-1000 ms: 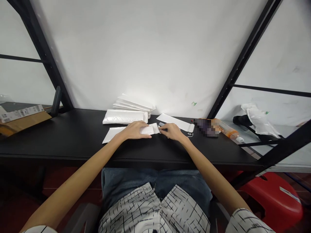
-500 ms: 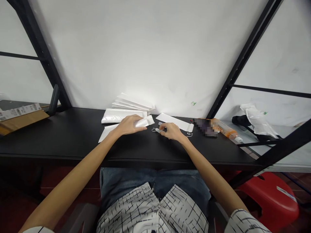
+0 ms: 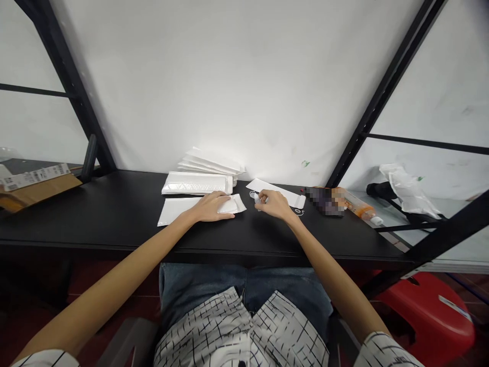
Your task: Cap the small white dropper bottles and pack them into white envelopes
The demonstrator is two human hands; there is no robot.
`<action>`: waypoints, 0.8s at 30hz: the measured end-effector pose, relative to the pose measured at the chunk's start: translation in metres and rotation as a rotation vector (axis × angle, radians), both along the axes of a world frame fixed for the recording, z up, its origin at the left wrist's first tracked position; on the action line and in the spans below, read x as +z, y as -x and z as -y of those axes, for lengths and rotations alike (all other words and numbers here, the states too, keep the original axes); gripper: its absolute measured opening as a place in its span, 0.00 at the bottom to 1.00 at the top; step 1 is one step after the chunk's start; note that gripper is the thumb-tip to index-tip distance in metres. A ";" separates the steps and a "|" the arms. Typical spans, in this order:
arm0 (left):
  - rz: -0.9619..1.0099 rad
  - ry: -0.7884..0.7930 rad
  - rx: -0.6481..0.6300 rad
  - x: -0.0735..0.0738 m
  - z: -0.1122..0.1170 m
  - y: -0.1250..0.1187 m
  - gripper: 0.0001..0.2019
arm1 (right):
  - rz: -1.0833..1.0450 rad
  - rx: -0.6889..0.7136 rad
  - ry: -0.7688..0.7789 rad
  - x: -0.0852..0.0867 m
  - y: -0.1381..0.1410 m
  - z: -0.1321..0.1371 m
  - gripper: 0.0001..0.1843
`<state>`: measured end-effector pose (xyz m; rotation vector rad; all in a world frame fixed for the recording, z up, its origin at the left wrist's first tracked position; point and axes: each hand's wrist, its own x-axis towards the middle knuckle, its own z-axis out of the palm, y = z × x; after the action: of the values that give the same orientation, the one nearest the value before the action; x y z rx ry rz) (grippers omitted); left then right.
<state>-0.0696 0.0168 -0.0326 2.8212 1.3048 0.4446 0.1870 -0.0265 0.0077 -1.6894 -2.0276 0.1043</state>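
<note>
A long black flat table is the main place here. At its left end lies a brown cardboard box with a white label, at its right end an orange tube, and below that end stands a red plastic stool.

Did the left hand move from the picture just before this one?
Yes: compared with the padded white mailer behind it, the left hand has slid toward the person and rightward.

The dark object on the bench is pixelated past telling, fingers of the right hand mostly hide the small item there, and the cardboard box runs off the left edge.
</note>
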 end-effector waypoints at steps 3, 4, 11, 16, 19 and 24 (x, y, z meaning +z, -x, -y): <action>-0.049 0.006 0.014 -0.004 0.004 -0.002 0.45 | -0.192 0.030 -0.015 -0.002 -0.002 -0.004 0.11; -0.062 0.004 0.010 -0.005 0.005 -0.002 0.45 | -0.257 0.050 -0.007 -0.004 -0.003 -0.005 0.12; -0.119 0.004 0.003 -0.005 0.010 -0.004 0.45 | -0.560 0.207 -0.018 -0.012 -0.004 -0.013 0.13; -0.090 -0.063 -0.031 -0.006 0.015 -0.004 0.41 | -0.624 0.305 -0.005 -0.013 0.001 -0.010 0.22; -0.019 -0.177 -0.094 -0.007 0.018 -0.005 0.36 | -0.640 0.339 0.013 -0.015 0.005 -0.008 0.22; 0.084 -0.280 -0.169 -0.006 0.021 -0.013 0.30 | -0.771 0.392 0.161 -0.021 0.012 -0.009 0.19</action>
<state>-0.0567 -0.0040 -0.0388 3.0621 1.0514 0.7869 0.1750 -0.0179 -0.0128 -1.0518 -1.7220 0.9187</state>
